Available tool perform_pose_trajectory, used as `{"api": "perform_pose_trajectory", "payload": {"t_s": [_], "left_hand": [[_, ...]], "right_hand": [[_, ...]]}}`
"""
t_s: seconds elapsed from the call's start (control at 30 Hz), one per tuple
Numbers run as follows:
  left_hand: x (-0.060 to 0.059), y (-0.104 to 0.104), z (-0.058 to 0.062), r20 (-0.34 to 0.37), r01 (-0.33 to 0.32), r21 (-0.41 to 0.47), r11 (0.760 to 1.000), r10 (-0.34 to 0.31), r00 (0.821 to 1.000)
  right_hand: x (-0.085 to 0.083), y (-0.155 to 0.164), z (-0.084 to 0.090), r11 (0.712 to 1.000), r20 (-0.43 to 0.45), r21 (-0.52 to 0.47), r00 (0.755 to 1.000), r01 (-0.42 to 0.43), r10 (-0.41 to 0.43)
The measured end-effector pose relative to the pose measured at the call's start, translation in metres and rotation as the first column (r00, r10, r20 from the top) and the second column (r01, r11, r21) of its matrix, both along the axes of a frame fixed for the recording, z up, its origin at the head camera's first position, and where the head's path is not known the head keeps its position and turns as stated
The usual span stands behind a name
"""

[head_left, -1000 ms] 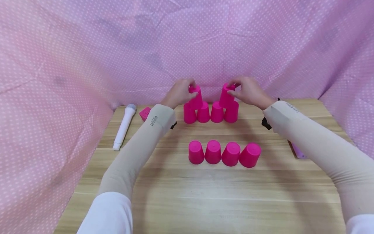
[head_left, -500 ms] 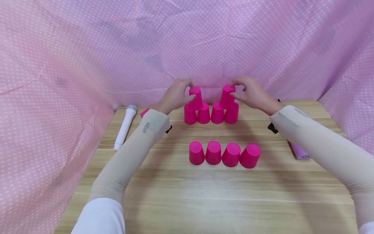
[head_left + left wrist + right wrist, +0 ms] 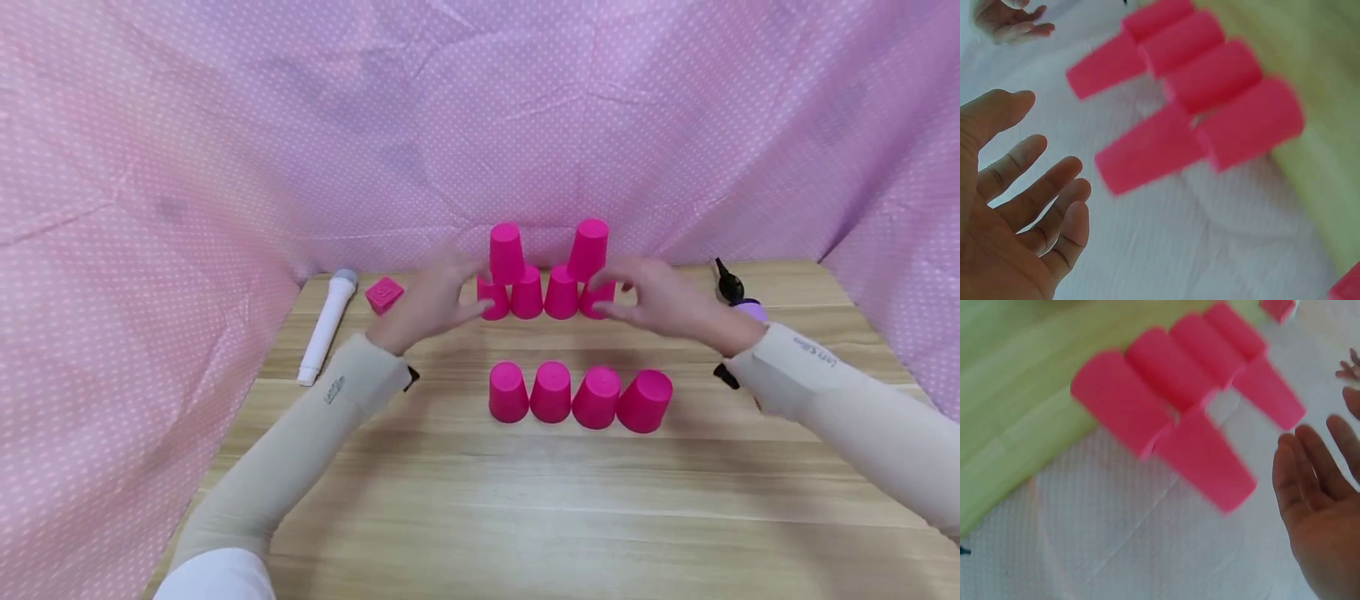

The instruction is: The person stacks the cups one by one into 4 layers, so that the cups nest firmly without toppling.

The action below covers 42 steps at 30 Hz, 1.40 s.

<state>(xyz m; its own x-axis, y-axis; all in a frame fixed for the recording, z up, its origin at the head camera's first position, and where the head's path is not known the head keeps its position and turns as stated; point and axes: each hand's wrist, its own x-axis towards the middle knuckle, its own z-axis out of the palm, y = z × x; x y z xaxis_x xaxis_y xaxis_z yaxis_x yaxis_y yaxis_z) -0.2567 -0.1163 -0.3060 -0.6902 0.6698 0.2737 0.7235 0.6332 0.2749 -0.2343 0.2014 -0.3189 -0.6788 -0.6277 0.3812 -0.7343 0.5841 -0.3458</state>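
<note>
- Far stack — four upturned pink cups (image 3: 543,296) in a row, two more cups (image 3: 547,248) on top; smooth tapered plastic, insides hidden.
- Near row (image 3: 579,397): four upturned cups, touching.
- Left hand (image 3: 429,302) and right hand (image 3: 660,300) — fingers spread, holding nothing, flanking the far stack.
- Wood-grain table (image 3: 525,517); dotted pink cloth (image 3: 225,125) behind.

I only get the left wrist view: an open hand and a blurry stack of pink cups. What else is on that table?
Observer: The head view shows a front row of four pink cups, upside down, apart from the stack.
Visitor: Anything off to the sides?
Observer: A white microphone lies near the table's left edge, with a small pink cube to its right.
Visitor: Is the other hand holding a cup?
Observer: No. The right hand is open and holds nothing, by the stack's right end.
</note>
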Motion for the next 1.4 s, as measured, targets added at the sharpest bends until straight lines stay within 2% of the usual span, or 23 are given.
{"api": "perform_pose_trajectory", "payload": {"t_s": [0.07,0.23,0.4,0.63,1.0,1.4], "left_hand": [[0.013,-0.003,-0.014,0.027,0.056,-0.002,0.998,-0.056,0.998],[0.044,-0.008,-0.046,0.092,0.143,-0.014,0.99,-0.141,0.986],[0.059,-0.007,-0.059,0.141,0.167,0.001,0.986,-0.165,0.976],[0.066,-0.003,-0.064,0.179,0.155,-0.011,0.988,-0.151,0.972],[0.066,-0.003,-0.069,0.226,0.122,-0.027,0.992,-0.113,0.968],[0.067,-0.003,-0.07,0.254,0.09,-0.048,0.995,-0.075,0.964]], "right_hand": [[0.011,-0.007,-0.008,0.997,0.057,0.045,0.997,-0.06,0.057],[0.035,-0.024,-0.026,0.983,0.182,0.13,0.978,-0.131,0.106],[0.044,-0.032,-0.041,0.977,0.207,0.138,0.97,-0.161,0.131],[0.047,-0.039,-0.047,0.976,0.194,0.116,0.968,-0.185,0.16],[0.049,-0.046,-0.049,0.974,0.233,0.156,0.964,-0.166,0.127],[0.05,-0.047,-0.048,0.975,0.224,0.162,0.968,-0.154,0.115]]}}
